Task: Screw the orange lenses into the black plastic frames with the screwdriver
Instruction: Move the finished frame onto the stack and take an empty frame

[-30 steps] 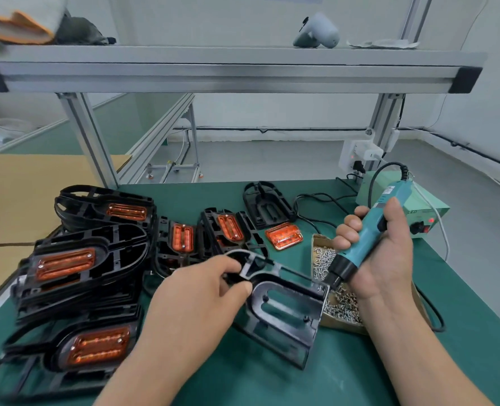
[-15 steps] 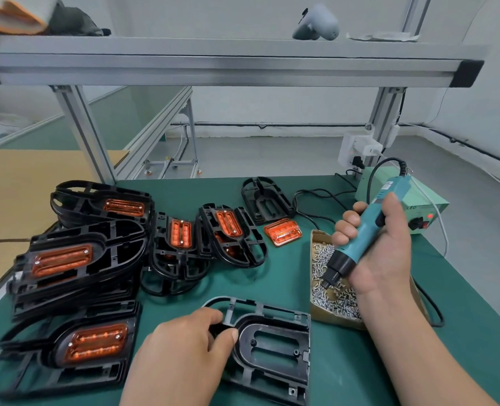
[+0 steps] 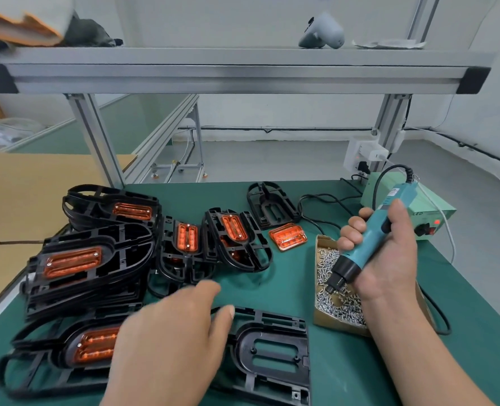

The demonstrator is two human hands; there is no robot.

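Though blurred, left hand (image 3: 169, 341) over frame (image 3: 272, 354).

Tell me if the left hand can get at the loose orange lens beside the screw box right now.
Probably yes. The left hand holds nothing, and the loose orange lens lies uncovered on the green mat, with a strip of bare mat leading to it.

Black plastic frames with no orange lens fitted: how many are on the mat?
2. One empty black plastic frame lies nearest, at the left hand; a second empty frame lies at the far side, behind the loose orange lens. The left stacks may hide more.
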